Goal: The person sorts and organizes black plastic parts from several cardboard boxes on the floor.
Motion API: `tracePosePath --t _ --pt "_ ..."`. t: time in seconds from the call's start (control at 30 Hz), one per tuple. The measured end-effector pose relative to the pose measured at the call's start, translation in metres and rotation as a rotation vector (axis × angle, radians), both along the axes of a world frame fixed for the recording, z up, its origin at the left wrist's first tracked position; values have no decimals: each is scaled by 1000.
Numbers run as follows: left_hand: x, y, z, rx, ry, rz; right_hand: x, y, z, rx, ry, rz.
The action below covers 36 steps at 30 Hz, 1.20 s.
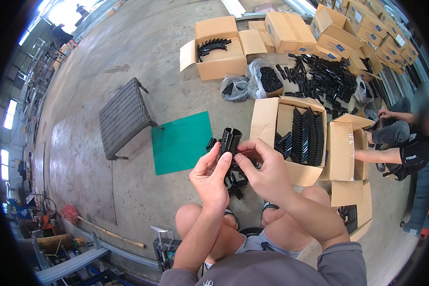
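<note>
Here we hold a small black plastic part (230, 139) up in front of our knees, its long axis roughly upright, grooved top pointing away from us. Our left hand (210, 177) grips it from below and from the left, fingers curled round its lower body, thumb pressed against its near face. Our right hand (267, 169) comes in from the right, its fingertips pinched on the part's near side, just beside the left thumb; both hands touch the part, the left carrying most of it. Directly below, on the concrete floor (143, 43) between our feet, lie a few more black pieces (236, 183), partly hidden by our hands. To the right and just beyond stands an open cardboard box (264, 119) packed with stacked black parts. To the left lies a green mat (182, 141), and past it a grey woven stool (123, 117). Farther off sit more cartons, clear bags of black pieces (264, 78) and a loose heap of black parts (326, 76). At the far right, another person (407, 143) sits reaching toward the boxes.
</note>
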State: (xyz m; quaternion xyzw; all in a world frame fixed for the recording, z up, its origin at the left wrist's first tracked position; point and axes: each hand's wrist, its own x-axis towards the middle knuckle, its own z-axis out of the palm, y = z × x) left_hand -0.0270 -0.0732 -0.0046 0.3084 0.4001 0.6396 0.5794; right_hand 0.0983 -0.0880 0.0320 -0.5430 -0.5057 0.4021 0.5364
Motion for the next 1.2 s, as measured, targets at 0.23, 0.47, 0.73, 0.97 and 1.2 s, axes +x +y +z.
tracePosePath --t 0.23,0.47,0.73,0.97,1.2 --pt "-2 0 0 -5 11 -13 -1 2 3 -26 -169 -34" --pt "-2 0 0 -16 18 -13 3 5 -5 -106 65 54" --pt "0 1 1 -25 25 -17 -1 4 -11 -23 106 -9" --pt "-2 2 -3 -47 25 -29 9 5 -16 -123 41 -55" --pt "-4 2 1 -95 26 -71 22 11 -10 -218 213 79"
